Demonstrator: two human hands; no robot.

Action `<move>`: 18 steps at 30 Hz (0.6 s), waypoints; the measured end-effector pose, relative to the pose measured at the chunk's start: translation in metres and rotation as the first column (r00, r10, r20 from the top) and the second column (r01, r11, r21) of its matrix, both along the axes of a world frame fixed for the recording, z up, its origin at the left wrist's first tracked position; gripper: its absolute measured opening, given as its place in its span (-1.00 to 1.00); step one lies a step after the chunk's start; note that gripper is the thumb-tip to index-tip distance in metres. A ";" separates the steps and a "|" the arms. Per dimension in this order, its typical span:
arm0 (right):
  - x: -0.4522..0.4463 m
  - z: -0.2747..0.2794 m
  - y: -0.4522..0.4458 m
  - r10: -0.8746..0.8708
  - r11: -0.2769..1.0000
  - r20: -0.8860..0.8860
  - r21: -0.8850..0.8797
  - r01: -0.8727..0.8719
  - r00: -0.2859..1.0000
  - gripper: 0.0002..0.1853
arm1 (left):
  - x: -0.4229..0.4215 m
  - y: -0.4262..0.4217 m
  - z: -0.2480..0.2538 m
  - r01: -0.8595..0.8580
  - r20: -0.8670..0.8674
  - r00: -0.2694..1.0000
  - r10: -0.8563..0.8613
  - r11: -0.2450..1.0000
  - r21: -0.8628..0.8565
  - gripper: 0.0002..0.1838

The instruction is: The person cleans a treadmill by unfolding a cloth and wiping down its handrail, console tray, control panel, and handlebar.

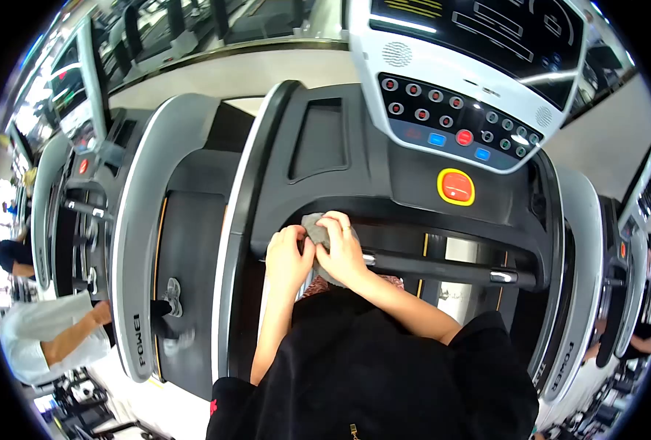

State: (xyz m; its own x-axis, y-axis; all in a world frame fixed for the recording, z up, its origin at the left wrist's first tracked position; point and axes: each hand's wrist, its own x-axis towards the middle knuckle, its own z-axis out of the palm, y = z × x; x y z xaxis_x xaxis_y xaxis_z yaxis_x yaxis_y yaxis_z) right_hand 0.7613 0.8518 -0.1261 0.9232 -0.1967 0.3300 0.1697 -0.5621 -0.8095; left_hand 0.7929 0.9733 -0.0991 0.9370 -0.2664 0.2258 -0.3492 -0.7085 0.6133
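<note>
A grey cloth (pixel 316 229) is bunched between my two hands, over the near edge of the treadmill's black console tray (pixel 281 202). My left hand (pixel 289 257) has its fingers curled against the cloth's left side. On the other side, my right hand (pixel 340 246) grips the cloth with bent fingers, a ring showing on one of them. Part of the cloth hangs below my hands, partly hidden by them. Just to the right runs the black handlebar (pixel 435 267) with its metal sensor plates.
Above right stands the white control panel (pixel 384 95) with its buttons and dark screen. A red stop button (pixel 456 187) with a yellow rim sits on the console. Other treadmills flank this one. A person in a white top (pixel 54 334) is at the left.
</note>
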 end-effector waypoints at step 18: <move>-0.045 -0.004 -0.060 -0.357 0.933 -0.010 0.040 0.357 0.934 -0.53 | -0.006 -0.077 -0.008 0.502 -0.217 0.849 -0.482 0.863 0.050 -0.82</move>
